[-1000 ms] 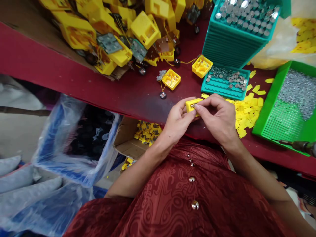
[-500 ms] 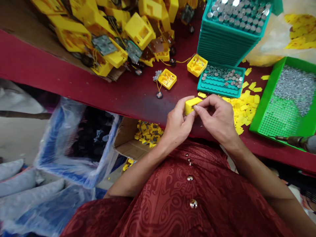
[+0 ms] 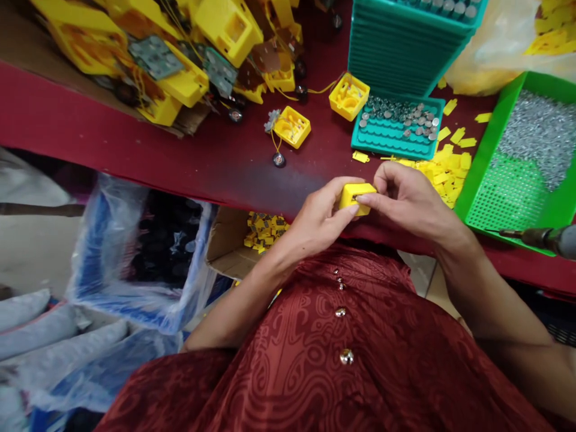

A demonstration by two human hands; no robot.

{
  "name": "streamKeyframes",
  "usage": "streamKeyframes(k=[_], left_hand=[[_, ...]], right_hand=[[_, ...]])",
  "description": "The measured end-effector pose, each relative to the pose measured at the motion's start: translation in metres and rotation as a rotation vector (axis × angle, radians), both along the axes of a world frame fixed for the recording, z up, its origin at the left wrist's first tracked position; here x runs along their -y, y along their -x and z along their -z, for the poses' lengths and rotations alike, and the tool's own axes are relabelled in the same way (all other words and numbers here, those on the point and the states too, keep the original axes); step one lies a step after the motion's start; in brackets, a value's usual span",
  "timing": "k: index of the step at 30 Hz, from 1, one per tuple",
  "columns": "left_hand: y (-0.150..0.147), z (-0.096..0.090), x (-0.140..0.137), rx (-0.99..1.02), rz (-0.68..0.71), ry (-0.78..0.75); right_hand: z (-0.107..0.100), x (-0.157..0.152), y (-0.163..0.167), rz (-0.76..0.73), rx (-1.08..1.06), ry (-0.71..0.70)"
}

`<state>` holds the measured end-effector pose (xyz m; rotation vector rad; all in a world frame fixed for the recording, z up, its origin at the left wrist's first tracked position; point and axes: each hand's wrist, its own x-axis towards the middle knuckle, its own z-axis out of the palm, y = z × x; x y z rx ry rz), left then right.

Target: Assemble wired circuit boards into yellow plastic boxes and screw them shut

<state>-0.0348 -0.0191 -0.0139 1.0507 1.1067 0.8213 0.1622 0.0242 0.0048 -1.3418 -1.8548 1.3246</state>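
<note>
My left hand grips a small yellow plastic case between thumb and fingers, above the table's front edge. A dark slot shows in the side of the case that faces me. The thumb of my right hand presses at that slot, its other fingers curled by the right end of the case. Whether a small part is under that thumb is hidden. Beyond my hands lie an open yellow case half with thin wires, a small round part on a wire, and another open case half.
A teal tray with button cells and small metal parts lies before a teal tray stack. Flat yellow pieces are scattered beside a green basket of metal bits. A screwdriver tip crosses its edge. Yellow housings pile up at left.
The view has shifted, so the table things sit higher. The case has turned so its slotted side faces me more. My right index finger has lifted away from it, while the thumb stays at the slot.
</note>
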Motion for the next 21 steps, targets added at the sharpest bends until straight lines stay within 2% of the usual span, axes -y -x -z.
streamKeyframes(k=[3,6,9,13,18,21], left_hand=[[-0.004,-0.002,-0.001,0.124,0.056,0.061],[-0.009,-0.003,-0.001,0.241,0.021,0.143],[-0.012,-0.003,-0.002,0.253,-0.019,0.179],[-0.016,-0.004,-0.002,0.197,-0.052,0.154],[-0.020,-0.005,-0.002,0.201,-0.110,0.157],[-0.020,-0.007,-0.003,0.244,-0.119,0.222]], right_hand=[[0.004,0.004,-0.003,0.040,-0.077,0.080],[0.007,0.004,-0.003,0.076,-0.145,0.138],[0.008,0.004,-0.003,0.081,-0.148,0.124],[0.007,0.010,-0.001,0.136,-0.012,-0.044],[0.002,0.023,0.004,0.127,0.090,-0.415],[0.003,0.026,0.007,0.108,0.128,-0.475]])
